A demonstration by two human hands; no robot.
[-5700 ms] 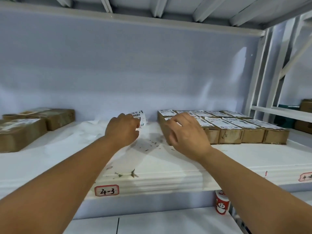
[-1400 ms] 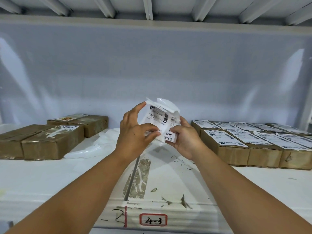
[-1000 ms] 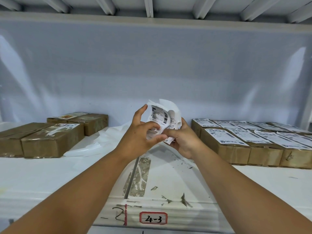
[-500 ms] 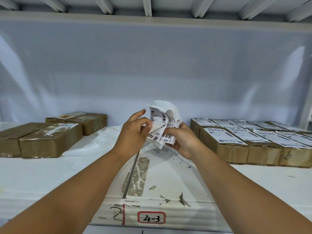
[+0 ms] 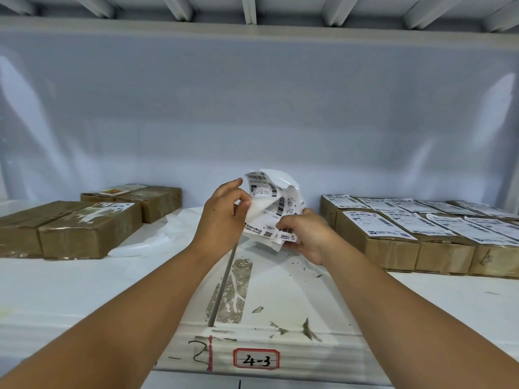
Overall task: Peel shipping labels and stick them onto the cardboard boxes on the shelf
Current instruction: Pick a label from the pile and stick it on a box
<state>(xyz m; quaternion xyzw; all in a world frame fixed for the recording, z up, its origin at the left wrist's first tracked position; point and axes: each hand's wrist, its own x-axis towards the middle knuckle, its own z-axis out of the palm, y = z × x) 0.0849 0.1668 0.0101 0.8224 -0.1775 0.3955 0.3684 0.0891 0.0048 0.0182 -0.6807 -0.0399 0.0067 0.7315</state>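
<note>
Now | left hand (image 5: 222,217), right hand (image 5: 306,234): fingers pinch label strip (image 5: 278,209) | long axis upright, top curled

A head-worn camera faces the shelf (image 5: 84,290) closely, slightly downward.

White shelf (image 5: 84,290): brown boxes (image 5: 84,228) L, labelled boxes (image 5: 407,237) R, backing paper (image 5: 157,240).

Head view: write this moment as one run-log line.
phase: peeling | left hand: pinches label corner | right hand: grips shipping labels
</note>
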